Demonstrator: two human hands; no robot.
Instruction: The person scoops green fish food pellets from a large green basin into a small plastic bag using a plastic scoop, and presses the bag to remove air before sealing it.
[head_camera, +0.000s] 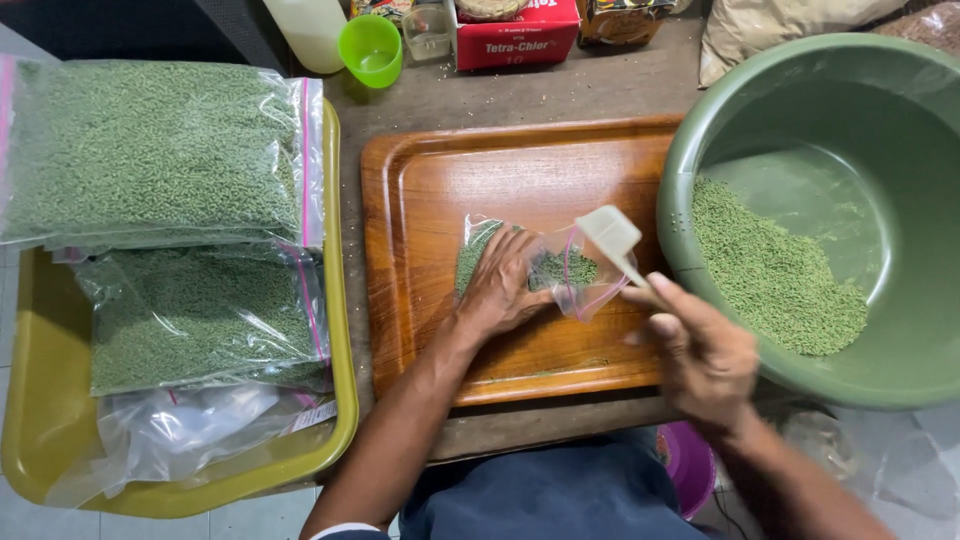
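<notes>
While pressing flat, fingers spread, on a small clear zip bag (545, 268) of green pellets at the wooden tray's (420, 330) centre, left hand (500, 285) grips nothing. At four o'clock, right hand (700, 355) pinched shut around a white scoop (612, 238), bowl end over the bag mouth. At three o'clock, green basin (900, 110) with pellets; at nine o'clock, filled bags (150, 150) on a yellow tray (50, 420).

The tray (420, 190) is glossy varnished wood. The bag (560, 270) is thin, clear, shiny plastic, as are the big bags (160, 150). The pellets (770, 270) look matt and grainy. The scoop (610, 238) is pale, smooth plastic; the basin (860, 110) is smooth green plastic.
</notes>
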